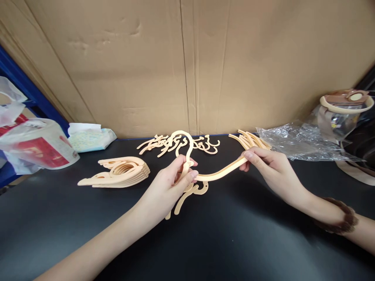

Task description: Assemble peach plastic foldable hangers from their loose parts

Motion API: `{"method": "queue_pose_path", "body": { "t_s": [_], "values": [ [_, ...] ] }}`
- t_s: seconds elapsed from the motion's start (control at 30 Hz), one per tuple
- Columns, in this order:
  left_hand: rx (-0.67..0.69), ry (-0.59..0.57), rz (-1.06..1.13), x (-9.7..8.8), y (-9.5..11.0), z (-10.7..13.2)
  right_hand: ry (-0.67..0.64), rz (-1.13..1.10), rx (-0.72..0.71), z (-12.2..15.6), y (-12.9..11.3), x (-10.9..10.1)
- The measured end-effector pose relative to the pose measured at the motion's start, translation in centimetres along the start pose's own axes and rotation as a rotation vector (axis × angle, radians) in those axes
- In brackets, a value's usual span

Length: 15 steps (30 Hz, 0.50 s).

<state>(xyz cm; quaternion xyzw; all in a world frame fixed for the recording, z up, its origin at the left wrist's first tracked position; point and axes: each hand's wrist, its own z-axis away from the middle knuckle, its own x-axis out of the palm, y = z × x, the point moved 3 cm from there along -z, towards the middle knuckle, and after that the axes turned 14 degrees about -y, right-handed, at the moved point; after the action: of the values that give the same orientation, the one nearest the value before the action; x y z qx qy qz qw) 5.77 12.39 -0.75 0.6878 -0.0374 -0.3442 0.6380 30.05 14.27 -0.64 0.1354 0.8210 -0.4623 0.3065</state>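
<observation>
My left hand [178,175] pinches a beige plastic hanger hook [190,146] near its base, with the curve of the hook pointing up. In my right hand [266,166], thumb and fingers close on the outer end of a curved hanger arm [219,173]. The inner end of that arm meets the hook at my left fingertips, which hide the joint. Below my left hand, loose hanger pieces [186,197] lie on the black table, partly covered by the hand.
Folded beige hangers [125,175] are stacked at left. Loose hooks [164,144] lie at the back, several hanger arms [249,138] at back right. Around them are a tissue pack [92,138], a bagged roll [43,144], clear plastic wrap [299,140] and a clear bottle [340,121]. Cardboard [131,70] walls the back.
</observation>
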Motion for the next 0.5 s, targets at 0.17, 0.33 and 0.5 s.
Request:
{"method": "queue_pose_path", "body": {
  "t_s": [0.17,0.33,0.5],
  "values": [
    [0.014,0.012,-0.014,0.3,0.1,-0.1,-0.028,0.436,-0.221,0.4,-1.1,0.5],
    [0.034,-0.023,0.079,1.1,0.4,0.0,-0.188,0.717,-0.503,1.7,-3.8,2.4],
    [0.052,0.001,0.14,1.1,0.8,0.1,-0.316,0.686,-0.473,2.0,-3.8,3.4]
  ]
}}
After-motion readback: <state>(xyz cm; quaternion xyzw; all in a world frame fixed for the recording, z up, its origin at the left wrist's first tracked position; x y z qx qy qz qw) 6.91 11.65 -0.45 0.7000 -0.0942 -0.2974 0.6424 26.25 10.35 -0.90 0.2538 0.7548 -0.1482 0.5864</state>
